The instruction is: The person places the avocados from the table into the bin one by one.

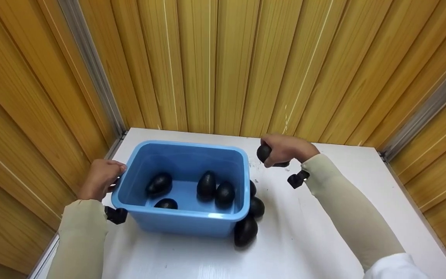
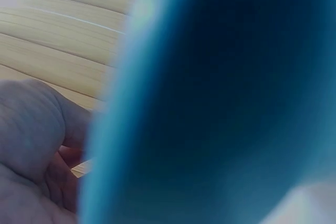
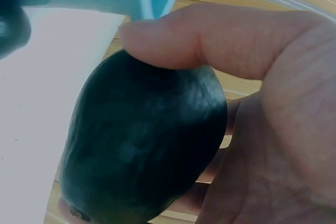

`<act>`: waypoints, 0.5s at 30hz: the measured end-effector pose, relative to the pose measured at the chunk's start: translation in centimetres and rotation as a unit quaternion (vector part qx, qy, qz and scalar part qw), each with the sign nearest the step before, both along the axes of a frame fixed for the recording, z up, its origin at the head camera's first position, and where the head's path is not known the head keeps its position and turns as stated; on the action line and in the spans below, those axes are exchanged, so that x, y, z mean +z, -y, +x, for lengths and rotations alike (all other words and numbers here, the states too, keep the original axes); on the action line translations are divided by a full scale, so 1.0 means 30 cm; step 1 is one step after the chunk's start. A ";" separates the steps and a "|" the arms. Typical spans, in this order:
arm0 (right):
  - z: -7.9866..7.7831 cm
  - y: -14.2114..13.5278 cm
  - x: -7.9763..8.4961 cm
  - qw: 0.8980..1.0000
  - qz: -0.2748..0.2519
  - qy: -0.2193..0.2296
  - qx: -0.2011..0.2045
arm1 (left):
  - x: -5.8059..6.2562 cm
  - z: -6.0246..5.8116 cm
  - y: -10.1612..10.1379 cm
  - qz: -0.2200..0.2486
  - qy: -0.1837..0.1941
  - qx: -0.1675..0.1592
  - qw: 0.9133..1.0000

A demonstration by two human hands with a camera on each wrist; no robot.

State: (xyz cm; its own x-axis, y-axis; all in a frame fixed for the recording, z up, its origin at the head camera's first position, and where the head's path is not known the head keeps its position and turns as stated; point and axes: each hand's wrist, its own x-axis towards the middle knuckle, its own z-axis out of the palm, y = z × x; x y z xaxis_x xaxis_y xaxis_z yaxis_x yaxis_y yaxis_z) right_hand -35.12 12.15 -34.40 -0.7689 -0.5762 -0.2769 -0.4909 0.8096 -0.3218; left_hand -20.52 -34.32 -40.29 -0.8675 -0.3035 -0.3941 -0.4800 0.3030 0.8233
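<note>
My right hand (image 1: 286,149) grips a dark avocado (image 1: 263,153) in the air, to the right of a blue plastic bin (image 1: 192,223). In the right wrist view the thumb lies across the top of the avocado (image 3: 142,135), with fingers behind it. At the bin's left side my left hand (image 1: 101,176) holds the rim, its fingertips partly hidden by the bin's edge. Inside the bin lie several avocados, among them one (image 1: 160,183) at the left and a pair at the right. The left wrist view shows the hand (image 2: 31,145) against the blurred bin wall (image 2: 121,129).
Three avocados (image 1: 246,231) rest on the white table (image 1: 285,248) against the bin's right side, the rearmost partly hidden. Wood-patterned walls (image 1: 230,66) enclose the table at the back and both sides, with metal strips (image 1: 91,62) in the corners.
</note>
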 end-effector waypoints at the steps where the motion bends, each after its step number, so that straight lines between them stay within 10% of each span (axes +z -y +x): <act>1: 0.000 0.007 0.006 1.000 0.000 -0.002 0.002 | -0.001 0.000 0.001 0.001 -0.001 0.002 1.000; 15: -0.002 0.110 0.070 0.999 0.011 -0.023 0.039 | -0.002 -0.011 -0.007 0.001 -0.009 0.008 1.000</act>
State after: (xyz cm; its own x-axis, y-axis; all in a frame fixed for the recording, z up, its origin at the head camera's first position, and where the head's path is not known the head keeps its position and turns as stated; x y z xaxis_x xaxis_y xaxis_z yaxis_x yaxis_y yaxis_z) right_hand -35.19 8.84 -32.30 -0.7345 -0.6284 -0.2560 -0.5658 0.7755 -0.2802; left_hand -20.86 -34.12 -40.35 -0.8693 -0.3170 -0.3792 -0.4701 0.2933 0.8325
